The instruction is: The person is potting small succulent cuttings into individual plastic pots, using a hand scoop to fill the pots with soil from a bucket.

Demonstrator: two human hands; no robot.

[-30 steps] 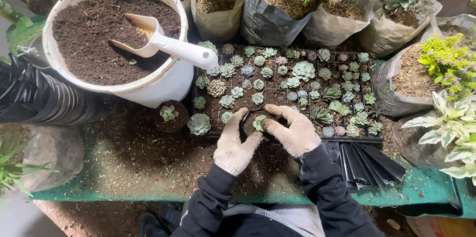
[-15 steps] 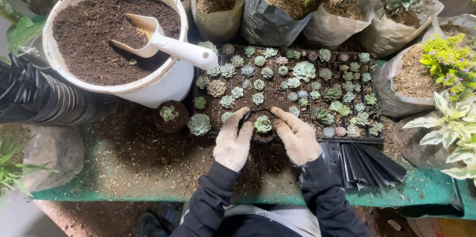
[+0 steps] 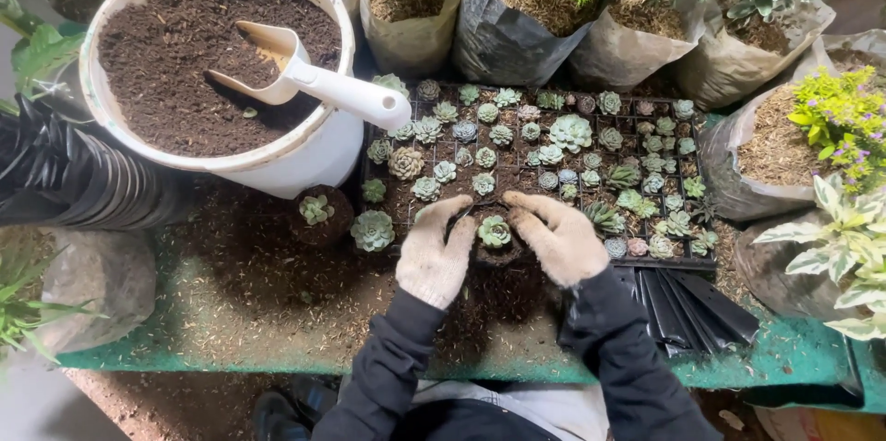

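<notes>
Succulent point(image 3: 494, 232), a small green rosette in a dark soil-filled pot, sits at the near edge of the black seedling tray point(image 3: 554, 109), on the green table point(image 3: 794, 349), and both gloved hands are around it. Left hand point(image 3: 436, 252) presses against the left side of the pot, its fingers point(image 3: 452, 210) curved narrow around the rim; right hand point(image 3: 558, 238) does the same on the right side, with its fingers point(image 3: 528, 206) bent inward and the thumb low near the pot. So the fingers of both hands are closed on the pot, not spread wide. Both forearms in dark sleeves come up from the near side of the tray and meet in a V shape, wrists slightly raised, palms turned toward each other. I think the main risk is pressure: if the fingers squeeze too hard, the soft pot can deform and loose soil will spill on the table, or the rosette will tilt and lose leaves. The neighbouring small plants in the tray stand very close behind the pot, so a careless push forward could knock them. To the left of the tray stands a white bucket point(image 3: 305, 160) of soil with a white scoop point(image 3: 323, 81) in it.
</notes>
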